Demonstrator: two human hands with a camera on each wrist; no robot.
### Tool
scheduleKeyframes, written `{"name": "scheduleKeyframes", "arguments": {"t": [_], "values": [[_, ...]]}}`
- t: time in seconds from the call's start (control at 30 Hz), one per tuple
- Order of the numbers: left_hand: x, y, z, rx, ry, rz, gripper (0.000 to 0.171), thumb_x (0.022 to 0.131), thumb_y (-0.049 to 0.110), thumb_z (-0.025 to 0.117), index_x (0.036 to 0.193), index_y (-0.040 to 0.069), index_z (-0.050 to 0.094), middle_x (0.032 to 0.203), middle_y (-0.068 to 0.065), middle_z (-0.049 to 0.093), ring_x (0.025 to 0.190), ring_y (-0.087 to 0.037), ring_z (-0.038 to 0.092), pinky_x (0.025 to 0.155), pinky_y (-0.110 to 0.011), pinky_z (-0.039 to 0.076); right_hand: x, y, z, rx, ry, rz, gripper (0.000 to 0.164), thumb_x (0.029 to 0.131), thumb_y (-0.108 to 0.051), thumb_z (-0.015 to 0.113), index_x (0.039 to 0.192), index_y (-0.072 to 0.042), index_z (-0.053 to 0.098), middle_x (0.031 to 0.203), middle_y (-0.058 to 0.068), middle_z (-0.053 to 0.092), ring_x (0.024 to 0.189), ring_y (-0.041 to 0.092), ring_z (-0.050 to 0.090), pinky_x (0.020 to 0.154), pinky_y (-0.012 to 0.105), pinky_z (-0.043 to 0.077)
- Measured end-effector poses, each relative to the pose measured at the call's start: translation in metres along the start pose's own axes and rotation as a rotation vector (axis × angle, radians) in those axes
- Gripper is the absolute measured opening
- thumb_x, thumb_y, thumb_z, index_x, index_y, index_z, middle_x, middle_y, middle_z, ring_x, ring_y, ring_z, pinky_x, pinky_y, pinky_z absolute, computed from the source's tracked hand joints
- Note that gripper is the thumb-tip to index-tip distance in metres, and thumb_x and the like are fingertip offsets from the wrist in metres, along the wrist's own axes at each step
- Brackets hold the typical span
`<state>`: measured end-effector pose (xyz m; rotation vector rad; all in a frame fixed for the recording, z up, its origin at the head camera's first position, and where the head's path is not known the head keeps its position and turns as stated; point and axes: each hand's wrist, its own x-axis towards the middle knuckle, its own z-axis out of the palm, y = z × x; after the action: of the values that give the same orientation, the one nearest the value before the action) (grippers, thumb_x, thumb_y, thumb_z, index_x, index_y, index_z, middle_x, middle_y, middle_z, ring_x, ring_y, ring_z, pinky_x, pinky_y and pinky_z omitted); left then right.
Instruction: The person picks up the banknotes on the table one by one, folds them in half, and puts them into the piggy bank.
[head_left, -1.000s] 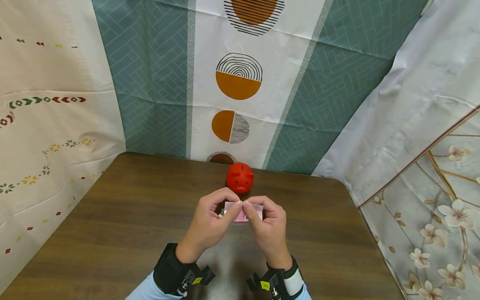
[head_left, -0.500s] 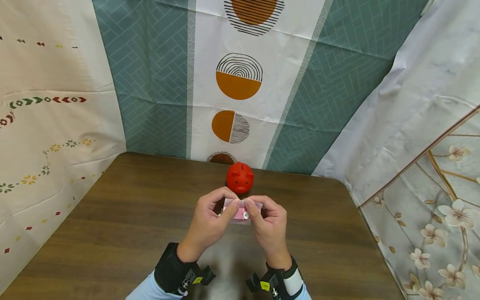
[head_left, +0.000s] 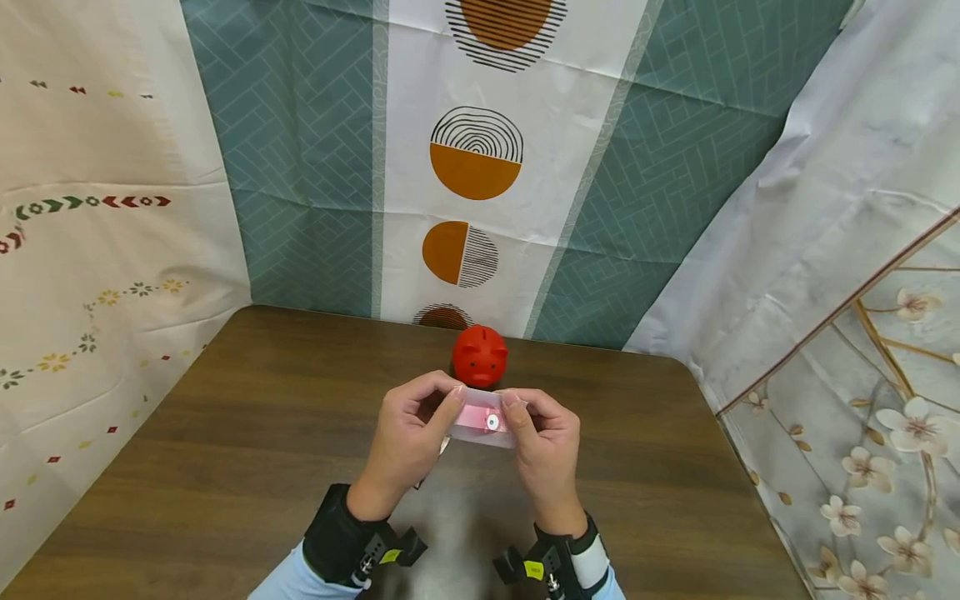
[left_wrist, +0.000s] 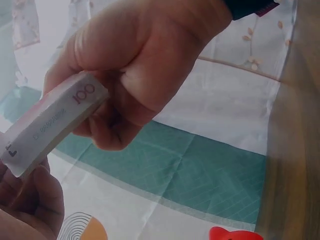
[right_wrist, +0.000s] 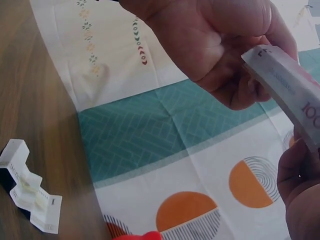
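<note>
Both hands hold a folded pink-and-white 100 banknote (head_left: pixel 476 416) in front of the piggy bank. My left hand (head_left: pixel 408 429) pinches its left end between thumb and fingers. The right end is pinched by my right hand (head_left: pixel 551 442). A white round mark shows on the pink face in the head view. From the wrist views, the note (left_wrist: pixel 52 125) appears as a narrow folded strip printed with "100". The red piggy bank (head_left: pixel 479 357) stands just beyond the fingertips, its slot on top.
A zigzag-folded whitish paper strip with print (right_wrist: pixel 35 192) lies on the brown wooden table (head_left: pixel 300 392); in the head view it is mostly hidden by the left hand. Patterned cloths (head_left: pixel 307 167) hang behind the table and at both sides.
The thumbs, which met at the middle of the note, have moved apart toward its ends. More of the pink face now shows. The piggy bank has stayed put.
</note>
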<state>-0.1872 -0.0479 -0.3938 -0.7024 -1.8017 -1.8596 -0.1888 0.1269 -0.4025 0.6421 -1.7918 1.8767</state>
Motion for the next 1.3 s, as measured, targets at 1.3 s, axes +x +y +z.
{"name": "scheduleKeyframes", "arguments": {"t": [1.3], "values": [[-0.0035,-0.004,0.0009,0.008,-0.001,0.005,0.014,0.095,-0.004,0.064,0.101,0.005,0.074,0.076,-0.006,0.062,0.061,-0.012,0.048,0.047,-0.026,0.044,0.0012,0.0002,-0.0042,0.012,-0.034,-0.042,0.01,0.097,0.002,0.063,0.093,0.008,0.071,0.084,-0.008,0.074,0.066,0.014,0.058,0.048,0.023,0.045]]}}
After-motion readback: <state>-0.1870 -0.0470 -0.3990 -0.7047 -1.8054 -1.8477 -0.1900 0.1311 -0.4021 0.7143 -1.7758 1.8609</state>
